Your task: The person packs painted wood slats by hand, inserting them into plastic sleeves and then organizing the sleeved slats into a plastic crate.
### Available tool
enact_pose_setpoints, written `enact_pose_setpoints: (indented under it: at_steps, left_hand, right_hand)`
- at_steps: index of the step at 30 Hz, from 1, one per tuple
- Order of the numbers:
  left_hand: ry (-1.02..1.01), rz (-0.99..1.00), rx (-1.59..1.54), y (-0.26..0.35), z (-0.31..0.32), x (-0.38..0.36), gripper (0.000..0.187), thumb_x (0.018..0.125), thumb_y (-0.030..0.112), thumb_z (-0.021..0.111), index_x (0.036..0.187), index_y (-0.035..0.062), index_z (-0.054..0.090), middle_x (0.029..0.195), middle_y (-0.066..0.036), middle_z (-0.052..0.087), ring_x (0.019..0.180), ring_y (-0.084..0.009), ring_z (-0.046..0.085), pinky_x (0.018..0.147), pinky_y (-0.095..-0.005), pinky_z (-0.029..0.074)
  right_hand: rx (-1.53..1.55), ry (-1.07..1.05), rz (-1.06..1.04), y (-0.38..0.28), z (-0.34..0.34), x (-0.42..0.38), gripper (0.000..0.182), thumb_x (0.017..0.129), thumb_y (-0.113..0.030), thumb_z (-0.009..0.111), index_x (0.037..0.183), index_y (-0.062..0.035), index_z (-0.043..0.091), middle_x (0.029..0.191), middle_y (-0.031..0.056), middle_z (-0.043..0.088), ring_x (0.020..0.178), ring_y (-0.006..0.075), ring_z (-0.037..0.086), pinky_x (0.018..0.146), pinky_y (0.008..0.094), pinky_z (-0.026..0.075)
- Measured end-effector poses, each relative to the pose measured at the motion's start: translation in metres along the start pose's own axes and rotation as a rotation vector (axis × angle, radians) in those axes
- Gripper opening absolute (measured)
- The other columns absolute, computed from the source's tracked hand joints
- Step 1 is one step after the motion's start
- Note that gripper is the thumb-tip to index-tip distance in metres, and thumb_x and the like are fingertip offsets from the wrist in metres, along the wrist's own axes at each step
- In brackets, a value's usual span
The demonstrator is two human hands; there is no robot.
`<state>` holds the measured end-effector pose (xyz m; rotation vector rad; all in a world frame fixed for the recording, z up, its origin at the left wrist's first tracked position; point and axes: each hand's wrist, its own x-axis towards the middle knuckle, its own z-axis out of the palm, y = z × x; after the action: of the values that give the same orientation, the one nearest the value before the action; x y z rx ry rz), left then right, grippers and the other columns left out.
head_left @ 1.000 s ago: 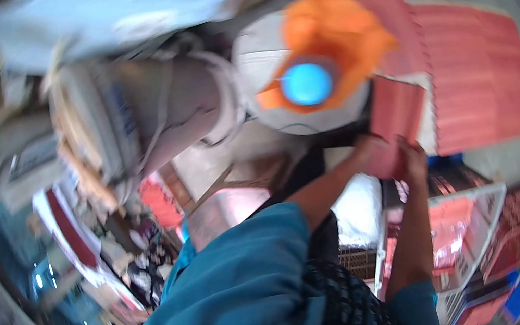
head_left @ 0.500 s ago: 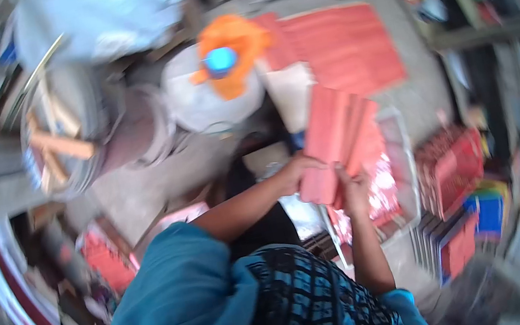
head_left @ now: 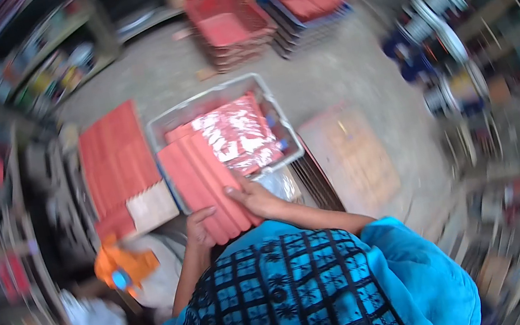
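Observation:
Both hands grip a fanned stack of flat pinkish-red sheets [head_left: 197, 180] close in front of my chest; their exact kind I cannot make out. My left hand [head_left: 198, 227] closes on the stack's lower left edge, thumb on top. From the right side my right hand [head_left: 249, 200] holds it, thumb across the upper face. Beyond the hands stands a whitish plastic crate [head_left: 269, 95]. In it lie shiny clear-wrapped red packs [head_left: 238, 135], partly covered by the held stack.
Overlapping rows of red sheets [head_left: 113, 160] lie left of the crate, beside a cream piece [head_left: 153, 209]. An orange cloth [head_left: 128, 262] is at lower left. Stacked red baskets [head_left: 228, 18] and dark trays [head_left: 300, 33] stand behind. A worn board [head_left: 352, 153] lies right; spools [head_left: 436, 34] beyond.
My view and body have turned to the right, so the crate now lies straight ahead. Both hands still hold the red stack, now closer to my chest.

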<state>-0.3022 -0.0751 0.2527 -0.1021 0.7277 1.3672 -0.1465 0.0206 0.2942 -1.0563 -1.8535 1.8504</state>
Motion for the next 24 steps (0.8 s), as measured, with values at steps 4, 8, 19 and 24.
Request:
enact_pose_setpoints:
  at_steps: [4, 8, 19, 24]
  left_hand:
    - [0.016, -0.191, 0.141, 0.045, 0.007, -0.011, 0.058, 0.072, 0.002, 0.057, 0.126, -0.0052, 0.040, 0.118, -0.021, 0.053, 0.108, -0.0363, 0.054, 0.095, -0.0501, 0.043]
    - [-0.057, -0.404, 0.247, 0.072, 0.017, 0.003, 0.061, 0.073, 0.003, 0.055, 0.130, -0.0047, 0.034, 0.121, -0.022, 0.051, 0.111, -0.0357, 0.052, 0.097, -0.0500, 0.042]
    - [-0.223, -0.538, 0.596, 0.043, 0.066, 0.031, 0.061, 0.072, 0.000, 0.055, 0.130, -0.0040, 0.034, 0.117, -0.022, 0.052, 0.108, -0.0350, 0.055, 0.095, -0.0474, 0.045]
    - [-0.272, -0.518, 0.695, 0.015, 0.076, 0.038, 0.059, 0.072, -0.001, 0.055, 0.128, -0.0050, 0.036, 0.114, -0.021, 0.054, 0.103, -0.0337, 0.057, 0.091, -0.0450, 0.048]
  right_hand:
    - [-0.015, 0.217, -0.020, -0.009, 0.028, -0.013, 0.065, 0.090, -0.028, 0.050, 0.140, 0.0036, 0.023, 0.132, 0.0302, 0.040, 0.124, 0.0372, 0.040, 0.105, 0.0370, 0.030]
    - [-0.044, 0.415, 0.001, -0.006, 0.048, -0.024, 0.066, 0.088, -0.025, 0.053, 0.140, 0.0016, 0.023, 0.131, 0.0290, 0.042, 0.121, 0.0389, 0.043, 0.103, 0.0380, 0.033]
    - [0.057, 0.844, -0.042, 0.007, 0.047, -0.069, 0.065, 0.082, -0.020, 0.063, 0.135, 0.0013, 0.034, 0.114, 0.0243, 0.057, 0.104, 0.0336, 0.058, 0.090, 0.0367, 0.044]
    - [0.140, 0.925, 0.006, 0.004, 0.033, -0.097, 0.063, 0.075, -0.021, 0.071, 0.128, 0.0019, 0.044, 0.096, 0.0169, 0.064, 0.082, 0.0236, 0.062, 0.074, 0.0334, 0.049]
